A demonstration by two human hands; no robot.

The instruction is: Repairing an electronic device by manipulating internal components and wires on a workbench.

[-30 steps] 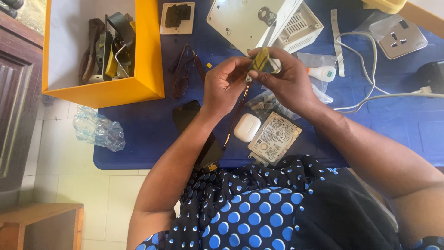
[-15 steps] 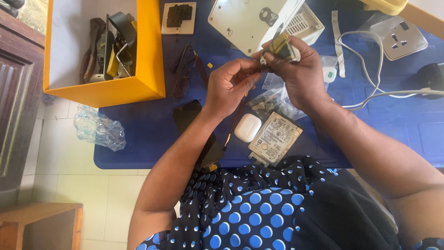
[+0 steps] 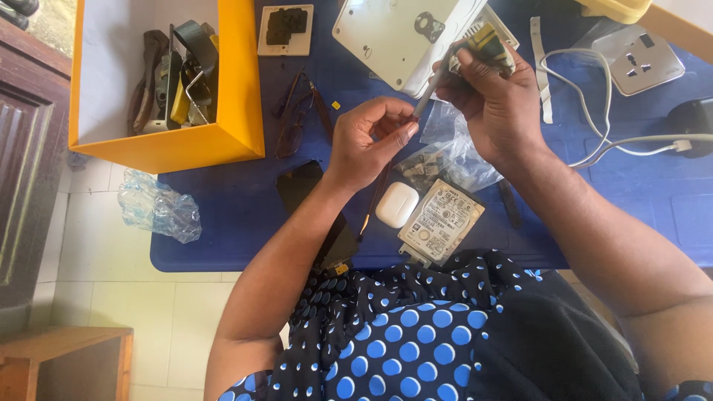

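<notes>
1. Centrally, the screwdriver (image 3: 462, 61) sat in your right hand (image 3: 496, 104), its yellow-and-black handle wrapped by the fingers and its metal shaft slanting down-left over the blue bench (image 3: 223, 223).
2. Your right hand's grip was closed tight on that handle, raised above the bench near the white plate (image 3: 386, 37).
3. Your left hand (image 3: 365, 141) met the shaft's tip, thumb and forefinger pinched narrowly together there; whether a small part lay between them I cannot tell.
4. Just below both hands lay a clear plastic bag (image 3: 453, 160) of small dark parts, and touching its lower edge a hard drive (image 3: 442, 221) lay flat beside a small white case (image 3: 397, 204).
5. Under your left forearm lay a dark phone (image 3: 301, 186), with a thin stick (image 3: 371, 208) slanting beside the wrist.
6. To the left, a pair of glasses (image 3: 297, 115) lay folded near a yellow box (image 3: 238, 89) holding tools.
7. Farther right, a white wall socket (image 3: 639, 59) and a white cable (image 3: 594, 111) lay on the bench, well apart from the hard drive.
8. Off the bench's left edge, crumpled clear plastic (image 3: 157, 208) lay on the tiled floor.
</notes>
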